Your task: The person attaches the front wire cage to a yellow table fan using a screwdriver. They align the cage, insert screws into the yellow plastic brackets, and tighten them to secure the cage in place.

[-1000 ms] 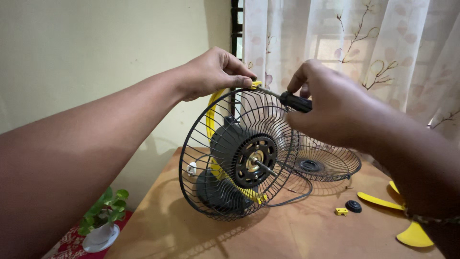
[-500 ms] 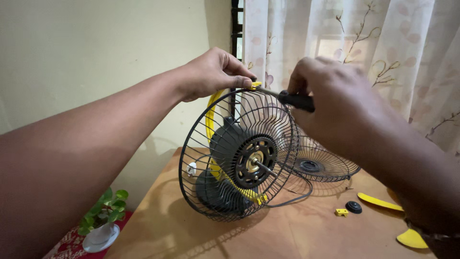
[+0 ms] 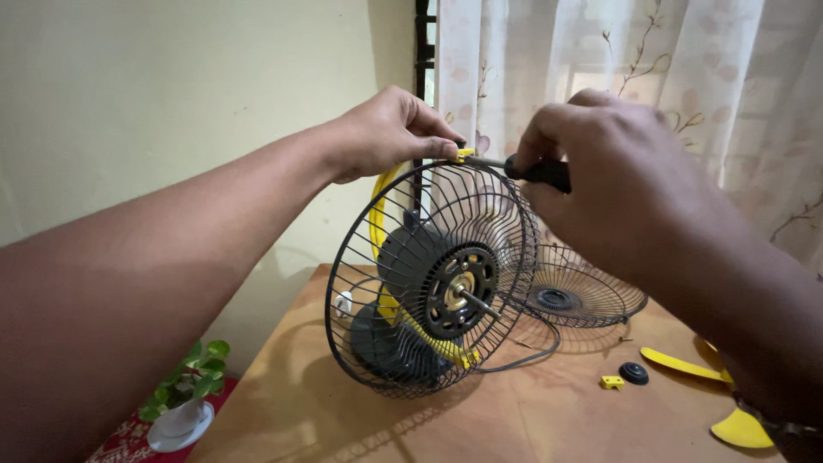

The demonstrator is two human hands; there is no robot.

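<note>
Screwdriver (image 3: 533,171), gripped in the right hand (image 3: 613,171), has rolled slightly at the yellow clip (image 3: 464,154) pinched by the left hand (image 3: 386,133), so turning continues.

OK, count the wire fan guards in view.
2. One wire guard stands upright on the fan motor, gripped at its top; the other guard lies flat on the table behind it.

There is no package, no label, no sign and no screen to see in this view. Nothing on the table, on the wall or at the window carries a sticker or a display.
</note>
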